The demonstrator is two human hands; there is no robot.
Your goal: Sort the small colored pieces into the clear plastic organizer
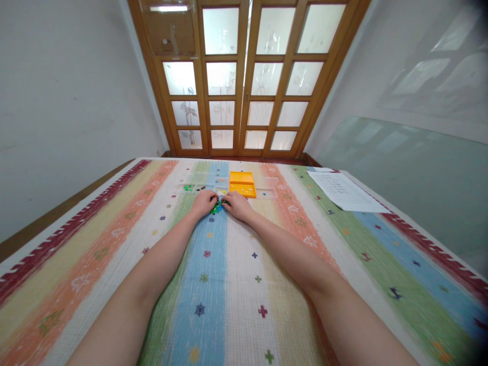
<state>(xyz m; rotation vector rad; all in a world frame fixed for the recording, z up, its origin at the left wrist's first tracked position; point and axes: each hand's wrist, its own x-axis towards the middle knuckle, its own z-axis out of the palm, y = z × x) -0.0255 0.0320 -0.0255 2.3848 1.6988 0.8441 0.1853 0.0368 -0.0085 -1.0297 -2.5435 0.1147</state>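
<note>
A small pile of tiny green and blue pieces [217, 207] lies on the striped cloth between my hands. My left hand [204, 203] is at the pile's left side, fingers curled together at its edge; what they hold, if anything, is too small to name. From the right, my right hand [238, 205] reaches the same pile with bent, closed fingers, and their contents are hidden too. Just beyond my hands stands an open yellow box [242, 178] with a few small pale pieces in it. Clear plastic trays [270, 189] flank the box. Green pieces [188, 188] sit in the left one.
A striped, patterned tablecloth [206, 325] covers the long table. Printed paper sheets [345, 190] lie at the far right. Beyond the table's far edge are wooden doors with glass panes [242, 104]. A glass-like panel [412, 188] leans along the right wall.
</note>
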